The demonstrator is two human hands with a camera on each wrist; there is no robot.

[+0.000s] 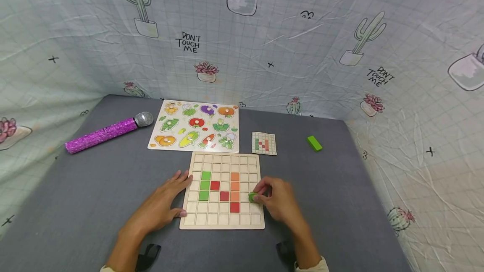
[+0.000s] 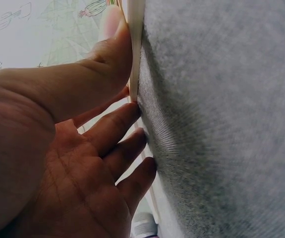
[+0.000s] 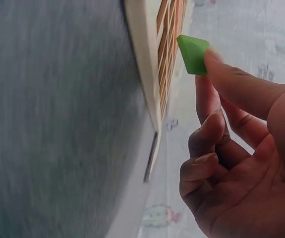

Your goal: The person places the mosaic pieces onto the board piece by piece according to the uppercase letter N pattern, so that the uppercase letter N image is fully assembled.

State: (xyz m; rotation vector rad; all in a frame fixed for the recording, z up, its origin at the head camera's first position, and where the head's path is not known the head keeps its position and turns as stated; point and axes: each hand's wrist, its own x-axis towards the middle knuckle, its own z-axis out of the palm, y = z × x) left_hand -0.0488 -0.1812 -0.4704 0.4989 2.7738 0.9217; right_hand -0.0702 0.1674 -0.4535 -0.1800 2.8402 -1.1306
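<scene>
A wooden grid board [image 1: 223,219] lies on the grey table. Green tiles [image 1: 204,185] form a column at its left, and orange tiles [image 1: 235,186] form another nearer the right. Red tiles [image 1: 224,196] step down diagonally between them. My right hand [image 1: 277,200] pinches a green tile [image 3: 194,53] between thumb and fingertips, over the board's right-hand squares; in the right wrist view the tile is held above the board. My left hand [image 1: 160,202] rests along the left edge of the board, thumb and fingers spread and touching it.
Behind the board lie a vegetable picture board [image 1: 177,137] and a small pattern card [image 1: 264,153]. One green block [image 1: 314,143] sits at the back right. A purple glittery microphone [image 1: 107,134] lies at the back left. A printed cloth [image 1: 280,70] hangs behind the table.
</scene>
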